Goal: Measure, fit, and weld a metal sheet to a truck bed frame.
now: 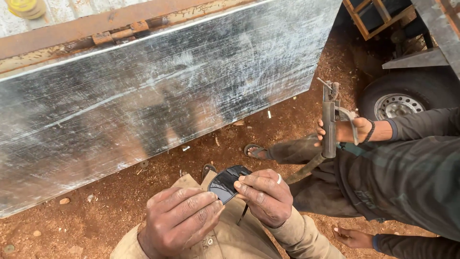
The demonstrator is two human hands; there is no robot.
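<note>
Outdoor spot, red dirt ground [120, 211] littered with small stones and wood chips, and a big scratched-up sheet of grey metal [158, 91] leaning across most of the far side, rusty frame along its top edge. Far right there's a vehicle wheel [400, 100] under some metal bodywork. The person's own hands are close in, near the bottom middle, both coming out of tan sleeves. The left hand [179, 218] is curled with its fingers bunched toward the right, grip closed on the lower left edge of a dark glossy lens [227, 182]. The right hand [266, 196], ring on one finger, pinches the lens's right edge with thumb and fingertips, so that grip is closed on it too. The lens sits between the two hands just above the lap, tilted, long axis running from near left up to far right, shiny face up. On the right a co-worker's hand [342, 130] is wrapped around an upright rusty metal tool [329, 124], and a sandalled foot [256, 151] rests on the dirt nearby.
</note>
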